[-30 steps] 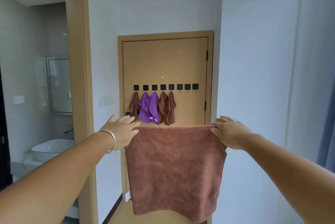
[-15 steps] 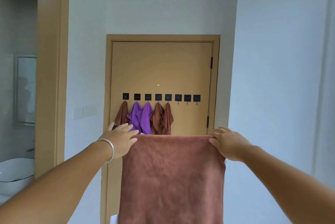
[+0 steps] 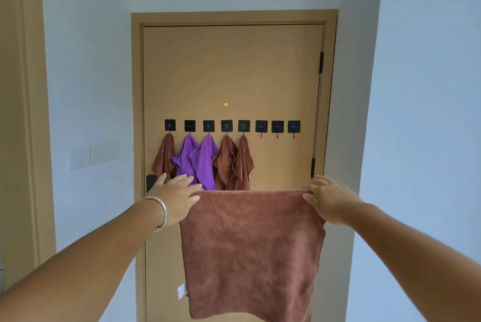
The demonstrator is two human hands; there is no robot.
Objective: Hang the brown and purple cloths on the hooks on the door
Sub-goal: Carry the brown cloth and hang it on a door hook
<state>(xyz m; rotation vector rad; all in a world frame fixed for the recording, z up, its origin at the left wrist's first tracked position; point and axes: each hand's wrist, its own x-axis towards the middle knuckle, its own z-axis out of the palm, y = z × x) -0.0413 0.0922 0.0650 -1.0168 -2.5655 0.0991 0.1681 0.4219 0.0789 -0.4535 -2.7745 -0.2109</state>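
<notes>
Eight black square hooks (image 3: pixel 226 126) run in one row across the door (image 3: pixel 231 69), just below its single small brass peephole (image 3: pixel 226 104); five of them, counted from the door's left edge, carry a cloth and the three nearest its hinged right edge are bare. The hanging cloths are three brown (image 3: pixel 164 156) and two purple (image 3: pixel 204 160), and a sixth cloth, a larger brown cloth (image 3: pixel 250 251), hangs spread in front of the door's lower half. Two hands, the left hand (image 3: pixel 175 198) and the right hand (image 3: pixel 329 200), each hold one top corner of it, and one silver bangle (image 3: pixel 161 213) sits on the left wrist.
</notes>
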